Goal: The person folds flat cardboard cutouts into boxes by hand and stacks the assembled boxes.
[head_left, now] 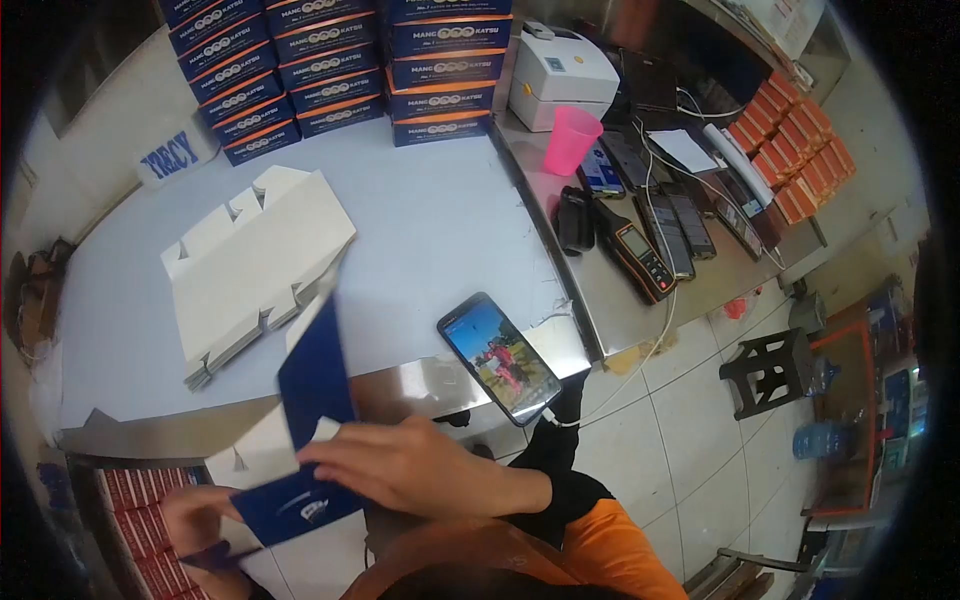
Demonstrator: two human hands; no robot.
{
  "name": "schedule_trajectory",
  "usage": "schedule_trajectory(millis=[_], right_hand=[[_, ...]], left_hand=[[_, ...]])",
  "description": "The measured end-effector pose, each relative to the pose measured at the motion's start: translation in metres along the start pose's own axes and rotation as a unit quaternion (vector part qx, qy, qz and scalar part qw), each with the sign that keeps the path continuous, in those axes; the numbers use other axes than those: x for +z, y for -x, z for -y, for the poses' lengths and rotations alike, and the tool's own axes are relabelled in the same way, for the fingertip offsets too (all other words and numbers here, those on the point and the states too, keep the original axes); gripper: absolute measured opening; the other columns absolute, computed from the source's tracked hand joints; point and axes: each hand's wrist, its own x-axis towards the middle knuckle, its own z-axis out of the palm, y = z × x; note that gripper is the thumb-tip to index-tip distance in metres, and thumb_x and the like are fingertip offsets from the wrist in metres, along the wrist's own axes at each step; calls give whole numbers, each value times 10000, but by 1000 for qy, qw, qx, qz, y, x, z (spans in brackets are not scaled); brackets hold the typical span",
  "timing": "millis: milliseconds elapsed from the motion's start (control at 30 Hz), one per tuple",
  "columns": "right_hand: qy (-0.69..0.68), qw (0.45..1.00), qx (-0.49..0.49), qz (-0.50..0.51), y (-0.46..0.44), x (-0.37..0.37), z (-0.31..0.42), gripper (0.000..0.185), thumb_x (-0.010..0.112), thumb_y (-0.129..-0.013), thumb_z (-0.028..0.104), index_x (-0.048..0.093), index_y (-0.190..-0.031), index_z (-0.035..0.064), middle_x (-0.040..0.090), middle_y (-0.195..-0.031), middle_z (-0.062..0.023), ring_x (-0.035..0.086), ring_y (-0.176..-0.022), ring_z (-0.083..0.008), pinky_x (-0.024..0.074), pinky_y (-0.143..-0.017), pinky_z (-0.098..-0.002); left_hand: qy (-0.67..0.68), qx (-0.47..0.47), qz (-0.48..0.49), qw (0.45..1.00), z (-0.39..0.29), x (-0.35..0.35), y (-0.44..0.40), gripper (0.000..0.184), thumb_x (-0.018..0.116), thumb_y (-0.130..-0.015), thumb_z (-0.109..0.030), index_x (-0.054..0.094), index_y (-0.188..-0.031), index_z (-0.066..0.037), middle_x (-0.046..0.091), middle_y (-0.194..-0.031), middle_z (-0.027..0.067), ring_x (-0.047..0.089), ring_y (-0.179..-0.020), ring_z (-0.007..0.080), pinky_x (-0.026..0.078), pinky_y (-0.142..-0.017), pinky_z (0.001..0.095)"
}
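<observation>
A partly folded cardboard box (318, 375), dark blue outside and white inside, is held over the table's front edge. My right hand (400, 465) grips its near part, fingers closed along the edge by a small white flap. At its lower left end, my left hand (200, 515) is closed around the blue panel, with some fingers hidden behind it. Beyond the box, a stack of flat white box blanks (255, 265) with notched edges lies on the table (440, 220). To the right, a smartphone (500, 358) showing a colourful picture rests at the table edge.
Stacks of finished blue boxes (445, 70) stand at the back. A side counter holds a white label printer (565, 80), a pink cup (572, 140), a handheld meter (638, 255) and several phones with cables. Red boxes (150, 525) are low at left; a dark stool (768, 370) stands right.
</observation>
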Motion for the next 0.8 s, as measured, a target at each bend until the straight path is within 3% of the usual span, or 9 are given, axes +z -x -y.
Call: schedule_trajectory(millis=[100, 167, 267, 333, 400, 533, 600, 700, 800], right_hand=[[31, 995, 32, -87, -2, -8, -1, 249, 664, -819, 142, 634, -1045, 40, 622, -839, -30, 582, -618, -148, 476, -460, -236], [69, 995, 0, -77, -2, -4, 2, 244, 655, -820, 134, 627, -1034, 20, 608, -840, -34, 579, -617, -143, 474, -463, -231], [106, 993, -37, -19, -1, 4, 7, 236, 636, -819, 118, 613, -1015, -10, 573, -827, -42, 575, -612, -138, 471, -459, -231], [104, 993, -40, 26, -2, 4, 10, 232, 625, -817, 109, 604, -1008, -21, 553, -812, -45, 573, -610, -137, 470, -451, -237], [43, 998, -12, 37, -4, 1, 13, 307, 613, -722, 54, 546, -1004, -48, 567, -825, -121, 623, -630, -234, 504, -510, -304], [71, 995, -1, 70, -1, 5, 14, 291, 609, -729, 64, 537, -992, -38, 562, -832, -116, 629, -647, -235, 508, -515, -314], [136, 988, -14, 75, 1, 4, 10, 255, 612, -780, 84, 593, -1014, -15, 534, -784, -47, 585, -612, -141, 476, -451, -244], [156, 988, 5, -18, 4, 2, 7, 274, 605, -757, 75, 595, -1014, -19, 538, -803, -59, 593, -606, -151, 475, -449, -246], [127, 991, -44, -15, 1, 4, 11, 291, 606, -744, 79, 599, -1019, -16, 544, -821, -65, 589, -589, -155, 478, -453, -244]], left_hand=[[137, -1, -202, 970, -4, -10, 5, 475, 565, -853, -432, 666, -738, 18, 654, -620, 85, 594, -529, 227, 519, -661, 341], [-114, 177, -60, 976, -5, -21, -7, 328, 646, -801, -325, 662, -727, -7, 639, -663, 82, 585, -641, 225, 454, -860, 491], [-386, 195, 19, 901, -32, 13, -17, 133, 697, -691, -138, 636, -683, -21, 591, -686, 60, 540, -731, 212, 337, -978, 556], [-445, 209, 16, 871, -36, 22, -20, 134, 712, -586, -62, 616, -677, -41, 531, -708, 43, 509, -755, 235, 340, -975, 563], [-519, 192, -129, 823, -36, 22, -21, 182, 727, -575, -96, 629, -726, -67, 523, -708, 35, 516, -754, 223, 328, -982, 571], [-472, 235, 87, 845, -33, 32, -22, 179, 720, -609, -22, 620, -748, -75, 533, -736, 33, 528, -767, 224, 299, -1011, 587], [-483, 233, 80, 840, -31, 35, -21, 187, 709, -612, 5, 605, -746, -73, 530, -741, 35, 534, -774, 231, 297, -1013, 595], [-547, 210, -170, 793, -29, 25, -22, 226, 701, -593, 23, 571, -755, -66, 530, -742, 43, 536, -766, 223, 300, -1013, 599], [-535, 219, -53, 814, -34, 29, -19, 227, 712, -584, 11, 570, -745, -63, 534, -741, 41, 534, -763, 229, 297, -1016, 600]])
